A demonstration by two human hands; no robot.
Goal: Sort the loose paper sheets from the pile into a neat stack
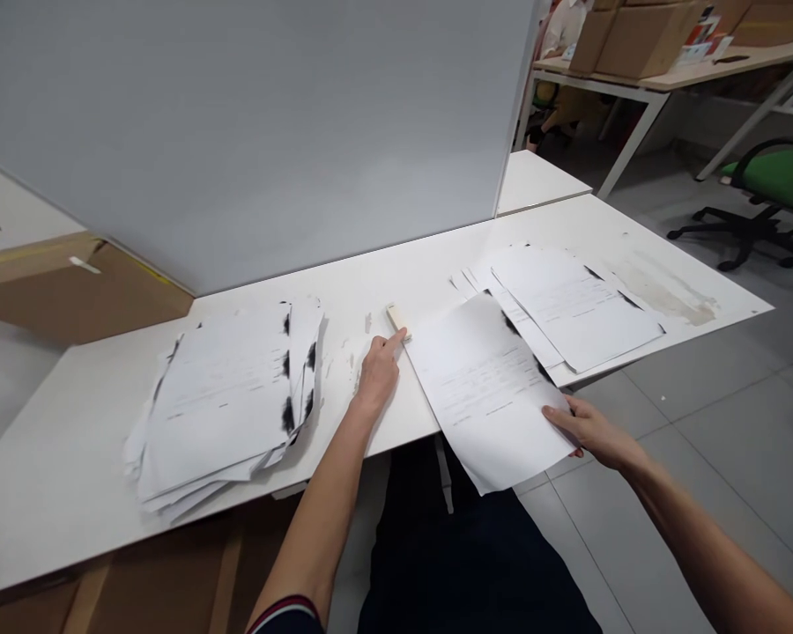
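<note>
My right hand (pixel 591 430) pinches a sheet of printed paper (pixel 492 396) by its right edge, thumb on top. The sheet has black smudges along one side, and its near end hangs past the table edge. At the sheet's far left corner lies a small cream stapler (pixel 398 322). My left hand (pixel 378 370) has its index finger on the near end of this stapler, the other fingers curled. How the left thumb rests cannot be made out. A thick, uneven stack of printed sheets (pixel 221 396) lies to the left, and a smaller pile of sheets (pixel 578 308) to the right.
A grey partition panel (pixel 270 132) rises along the back of the white table (pixel 350 440). A cardboard box (pixel 85 282) is at the far left. Behind on the right are another table with boxes (pixel 641 40), a person's sleeve (pixel 564 26) and a green chair (pixel 776 180).
</note>
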